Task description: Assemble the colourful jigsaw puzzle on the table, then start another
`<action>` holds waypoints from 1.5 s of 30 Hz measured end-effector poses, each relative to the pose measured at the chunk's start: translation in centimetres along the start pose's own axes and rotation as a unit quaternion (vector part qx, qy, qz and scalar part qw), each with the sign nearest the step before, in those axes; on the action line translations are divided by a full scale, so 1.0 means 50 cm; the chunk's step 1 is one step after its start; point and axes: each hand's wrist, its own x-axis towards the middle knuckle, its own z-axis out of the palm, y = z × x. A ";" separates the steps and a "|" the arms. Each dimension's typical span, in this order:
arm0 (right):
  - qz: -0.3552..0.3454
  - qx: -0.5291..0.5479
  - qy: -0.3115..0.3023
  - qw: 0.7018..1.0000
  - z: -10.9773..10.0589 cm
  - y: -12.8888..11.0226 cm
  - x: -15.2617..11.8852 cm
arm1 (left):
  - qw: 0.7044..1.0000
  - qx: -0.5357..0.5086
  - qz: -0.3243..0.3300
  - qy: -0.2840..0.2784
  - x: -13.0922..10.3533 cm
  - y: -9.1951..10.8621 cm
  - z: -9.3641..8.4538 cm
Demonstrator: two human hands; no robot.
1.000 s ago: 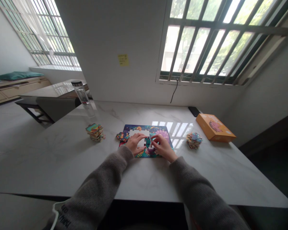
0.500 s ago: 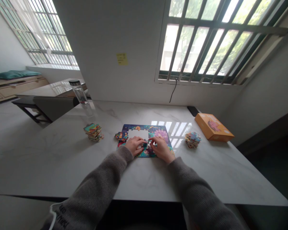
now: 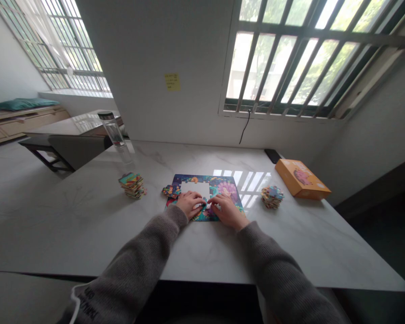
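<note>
A colourful jigsaw puzzle lies on the white marbled table, with a white gap in its upper middle. Over its lower left part rests my left hand, its fingers bent and closed around a small puzzle piece. My right hand comes from the other side, thumb and forefinger pinched at the same piece, fingertips nearly meeting the left ones. The hands partly cover the piece and the puzzle's lower middle. A few loose pieces overlap the puzzle's left edge.
Stacked puzzle pieces stand on the left, and another stack on the right. Behind that stack are an orange box and a black phone. A glass bottle stands at the table's far left.
My right fingertips have come down slightly and closer to the puzzle's surface, with the small piece lower between the hands. My left hand has hardly moved. The view has shifted slightly.
</note>
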 end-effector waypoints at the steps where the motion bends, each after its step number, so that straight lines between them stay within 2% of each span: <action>1: -0.002 -0.008 -0.003 1.000 0.000 -0.001 -0.001 | 1.000 0.000 -0.001 0.000 0.000 0.000 0.001; 6: -0.008 -0.018 0.002 1.000 -0.003 -0.002 -0.004 | 1.000 -0.003 -0.004 0.000 0.000 -0.001 0.002; 12: 0.001 -0.005 0.053 0.999 -0.030 0.023 -0.004 | 0.999 -0.023 -0.014 0.019 0.005 -0.010 0.007; 17: 0.015 0.007 0.080 0.997 -0.051 0.035 -0.005 | 0.993 -0.104 0.011 0.060 0.009 -0.014 0.016; 21: 0.015 0.061 0.110 0.992 -0.061 0.028 -0.003 | 0.971 -0.223 0.030 0.077 0.009 0.002 0.003; 25: 0.027 0.095 0.125 0.987 -0.063 0.027 -0.002 | 0.935 -0.344 0.007 0.088 0.013 0.019 -0.013; 29: 0.028 0.107 0.113 0.987 -0.058 0.023 -0.003 | 0.896 -0.432 -0.017 0.102 0.018 0.026 -0.011; 37: -0.065 0.129 0.031 0.989 -0.050 -0.012 -0.013 | 0.861 -0.495 -0.027 0.115 0.021 0.033 -0.011; 40: -0.080 0.116 0.032 0.990 -0.047 -0.016 -0.013 | 0.852 -0.508 -0.040 0.119 0.022 0.035 -0.016; 45: -0.080 0.089 0.059 0.991 -0.044 -0.018 -0.013 | 0.844 -0.525 -0.074 0.082 0.019 0.041 -0.023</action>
